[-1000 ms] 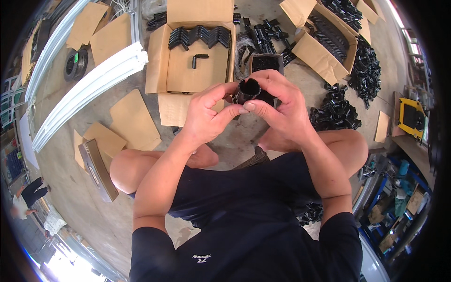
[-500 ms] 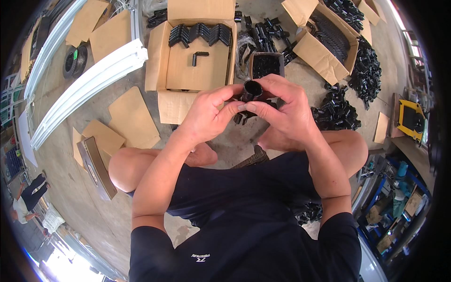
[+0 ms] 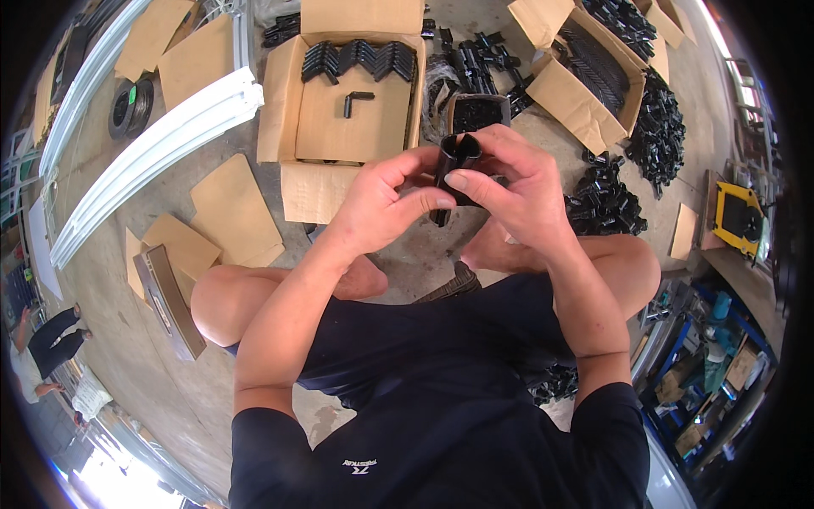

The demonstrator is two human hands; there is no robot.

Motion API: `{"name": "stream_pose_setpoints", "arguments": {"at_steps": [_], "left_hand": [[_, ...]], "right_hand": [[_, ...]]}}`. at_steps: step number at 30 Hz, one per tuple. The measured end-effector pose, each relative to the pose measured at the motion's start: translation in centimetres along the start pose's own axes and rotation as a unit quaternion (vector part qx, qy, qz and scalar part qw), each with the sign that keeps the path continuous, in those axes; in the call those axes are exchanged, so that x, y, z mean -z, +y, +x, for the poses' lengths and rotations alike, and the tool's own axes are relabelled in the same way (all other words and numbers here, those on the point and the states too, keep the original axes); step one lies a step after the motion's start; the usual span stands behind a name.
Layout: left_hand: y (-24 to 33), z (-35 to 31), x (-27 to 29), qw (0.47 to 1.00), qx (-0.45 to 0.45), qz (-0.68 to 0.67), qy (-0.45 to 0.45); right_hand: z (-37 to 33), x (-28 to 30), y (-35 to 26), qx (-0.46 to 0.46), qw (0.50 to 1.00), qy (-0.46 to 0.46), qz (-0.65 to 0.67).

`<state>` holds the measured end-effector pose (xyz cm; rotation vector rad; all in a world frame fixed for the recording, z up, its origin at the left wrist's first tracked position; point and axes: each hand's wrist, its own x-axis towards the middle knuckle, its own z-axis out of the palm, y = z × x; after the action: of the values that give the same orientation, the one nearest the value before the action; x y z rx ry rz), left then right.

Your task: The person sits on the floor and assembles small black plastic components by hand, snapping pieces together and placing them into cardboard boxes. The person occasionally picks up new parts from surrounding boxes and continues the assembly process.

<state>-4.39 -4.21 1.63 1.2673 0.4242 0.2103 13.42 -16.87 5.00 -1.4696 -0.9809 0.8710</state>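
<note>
Above my crossed legs, both hands hold a black tubular fitting [image 3: 456, 161]. Its upper end shows curved walls with a gap between them, and its lower part sticks out beneath my fingers. My left hand [image 3: 381, 202] grips its left side, thumb across the front. On the other side my right hand [image 3: 517, 180] closes round it, thumb pressed on the near face. Just beyond stands an open cardboard box [image 3: 292, 182] with rows of black angled pieces [image 3: 360, 61] on a cardboard sheet. One L-shaped black piece [image 3: 348, 106] lies apart on that sheet.
Beyond my right hand is a small container [image 3: 509, 106] of black parts. A second cardboard box [image 3: 585, 123] holds stacked black pieces, and loose black fittings [image 3: 606, 204] are heaped beside it. White rails [image 3: 161, 161] and cardboard sheets [image 3: 242, 204] lie left. A person [image 3: 42, 356] is at far left.
The fitting has been turned in my hands: its round open end now shows a split between the walls. My right thumb has moved up its face and my left thumb sits lower.
</note>
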Motion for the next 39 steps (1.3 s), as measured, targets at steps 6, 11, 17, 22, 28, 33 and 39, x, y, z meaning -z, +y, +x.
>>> {"name": "stream_pose_setpoints", "arguments": {"at_steps": [6, 11, 17, 22, 28, 33, 39], "left_hand": [[0.3, 0.1, 0.0, 0.999, 0.0, 0.031, -0.015], [1.0, 0.0, -0.2, 0.997, 0.019, 0.066, -0.021], [0.0, -0.1, -0.1, 0.999, 0.048, 0.01, 0.009], [0.0, 0.2, 0.3, 0.999, 0.031, -0.025, 0.033], [1.5, 1.3, 1.7, 0.983, 0.03, -0.142, 0.117], [1.4, 0.7, 2.9, 0.969, 0.025, -0.137, 0.204], [1.7, 0.4, 3.5, 0.981, 0.04, -0.094, 0.165]], "right_hand": [[0.2, 0.8, -0.9, -0.003, 0.998, -0.027, -0.051], [0.1, 1.1, -1.2, -0.015, 0.991, -0.048, -0.124], [-0.2, 0.5, -0.8, -0.043, 0.989, -0.042, -0.132], [2.3, 2.5, 1.4, -0.063, 0.997, -0.03, -0.02], [7.1, 8.0, 14.2, -0.232, 0.943, 0.059, -0.23], [4.9, 5.5, 23.6, -0.245, 0.843, -0.105, -0.467], [1.7, 3.5, 33.1, -0.211, 0.756, -0.233, -0.575]]}}
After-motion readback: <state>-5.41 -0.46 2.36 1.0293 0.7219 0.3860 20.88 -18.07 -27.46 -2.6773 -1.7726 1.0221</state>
